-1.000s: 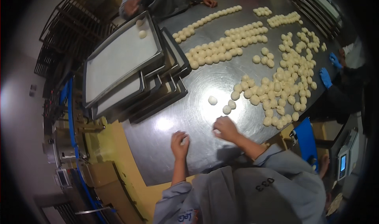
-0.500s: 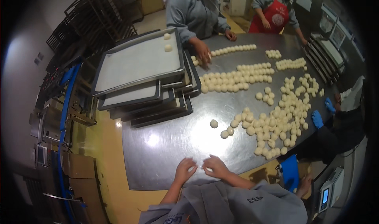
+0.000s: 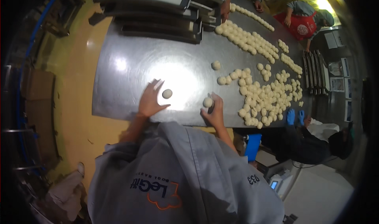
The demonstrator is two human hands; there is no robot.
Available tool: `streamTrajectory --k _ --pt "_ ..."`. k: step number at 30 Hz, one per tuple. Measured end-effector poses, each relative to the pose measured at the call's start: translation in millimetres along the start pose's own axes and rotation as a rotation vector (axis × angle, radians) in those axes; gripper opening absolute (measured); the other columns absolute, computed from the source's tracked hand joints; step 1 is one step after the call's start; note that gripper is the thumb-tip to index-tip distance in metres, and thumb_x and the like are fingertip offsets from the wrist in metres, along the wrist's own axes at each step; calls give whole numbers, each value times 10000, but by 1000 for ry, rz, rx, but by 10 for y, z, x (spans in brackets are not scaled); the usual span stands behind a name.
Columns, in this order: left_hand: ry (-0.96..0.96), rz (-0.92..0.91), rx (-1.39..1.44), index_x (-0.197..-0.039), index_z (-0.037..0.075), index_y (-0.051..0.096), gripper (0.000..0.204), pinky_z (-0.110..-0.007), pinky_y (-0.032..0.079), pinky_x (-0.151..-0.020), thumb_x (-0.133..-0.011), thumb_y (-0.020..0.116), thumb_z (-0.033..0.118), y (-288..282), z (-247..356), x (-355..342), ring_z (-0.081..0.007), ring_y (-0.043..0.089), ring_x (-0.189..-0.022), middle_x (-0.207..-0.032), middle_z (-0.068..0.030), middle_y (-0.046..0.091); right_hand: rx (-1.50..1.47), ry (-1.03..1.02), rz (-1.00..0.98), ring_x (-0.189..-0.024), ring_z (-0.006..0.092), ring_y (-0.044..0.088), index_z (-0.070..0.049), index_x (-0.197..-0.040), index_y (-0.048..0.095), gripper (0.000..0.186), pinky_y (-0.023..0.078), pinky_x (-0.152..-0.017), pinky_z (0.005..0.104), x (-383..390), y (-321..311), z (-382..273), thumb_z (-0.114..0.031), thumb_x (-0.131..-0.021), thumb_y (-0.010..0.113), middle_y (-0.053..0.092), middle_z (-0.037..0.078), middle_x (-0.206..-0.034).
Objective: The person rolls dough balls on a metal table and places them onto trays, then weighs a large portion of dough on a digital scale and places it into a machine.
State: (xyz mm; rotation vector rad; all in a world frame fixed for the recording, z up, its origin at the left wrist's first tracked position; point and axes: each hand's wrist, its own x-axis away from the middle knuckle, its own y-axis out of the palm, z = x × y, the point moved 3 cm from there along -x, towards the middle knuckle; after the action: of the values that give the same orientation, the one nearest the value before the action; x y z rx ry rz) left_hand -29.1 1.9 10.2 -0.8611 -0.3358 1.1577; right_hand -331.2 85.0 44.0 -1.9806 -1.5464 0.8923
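Note:
My left hand (image 3: 158,94) is open on the steel table (image 3: 108,85), fingers spread beside a single dough ball (image 3: 167,94). My right hand (image 3: 210,104) curls its fingers round a second dough ball (image 3: 207,102) near the table's front edge. A lone ball (image 3: 216,65) lies beyond them. To the right is a loose mass of pale dough balls (image 3: 256,98), with packed rows (image 3: 246,40) behind it.
Stacked metal trays (image 3: 158,20) occupy the far left of the table. Co-workers include one in a red apron (image 3: 301,28) and one in blue gloves (image 3: 291,116) at the right. A tray rack (image 3: 316,72) stands at the far right. Yellow floor (image 3: 75,105) shows left.
My hands, earlier close together with curled fingers, have moved apart. A dough ball now shows at each hand, and the left fingers have spread. The view has tilted down.

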Motion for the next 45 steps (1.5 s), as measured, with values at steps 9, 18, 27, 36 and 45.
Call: streamTrajectory --k 9,18,27,36,45 --pt "-30 -89 -79 -1549 180 405 970 -521 236 -1261 -741 853 475 -347 -211 155 -321 353 -1486 -1521 -95 471 323 -84 -215 -1021 336 659 -42 -1140 666 402 521 -902 442 -559 261 -187 -160 -796 838 649 133 -1098" --pt "-27 -2 51 -1500 117 442 791 -502 250 -1250 -843 769 411 -368 -327 158 -315 417 -1441 -1452 -113 531 217 -149 9 -866 359 625 -35 -933 719 171 497 -852 454 126 544 75 -144 -818 785 675 136 -885" --pt "-39 24 123 -1415 83 524 672 -515 321 -1222 -838 790 299 -370 -360 190 -338 480 -1394 -1395 -135 576 31 130 118 -870 246 677 -6 -1216 575 437 517 -878 371 -40 884 -375 -124 -845 773 671 136 -985" --pt "-27 -10 4 -1334 87 599 565 -496 291 -1235 -860 757 351 -297 -301 201 -298 447 -1421 -1410 -96 564 85 110 210 -929 333 659 6 -1274 554 546 505 -895 467 -458 931 -390 -78 -779 768 686 144 -971" --pt "-11 0 -1 -1302 116 617 512 -516 302 -1233 -859 765 326 -270 -296 165 -310 453 -1418 -1419 -88 551 355 -5 374 -872 356 683 -9 -1312 542 517 536 -878 408 -512 689 -41 -66 -824 700 703 127 -951"
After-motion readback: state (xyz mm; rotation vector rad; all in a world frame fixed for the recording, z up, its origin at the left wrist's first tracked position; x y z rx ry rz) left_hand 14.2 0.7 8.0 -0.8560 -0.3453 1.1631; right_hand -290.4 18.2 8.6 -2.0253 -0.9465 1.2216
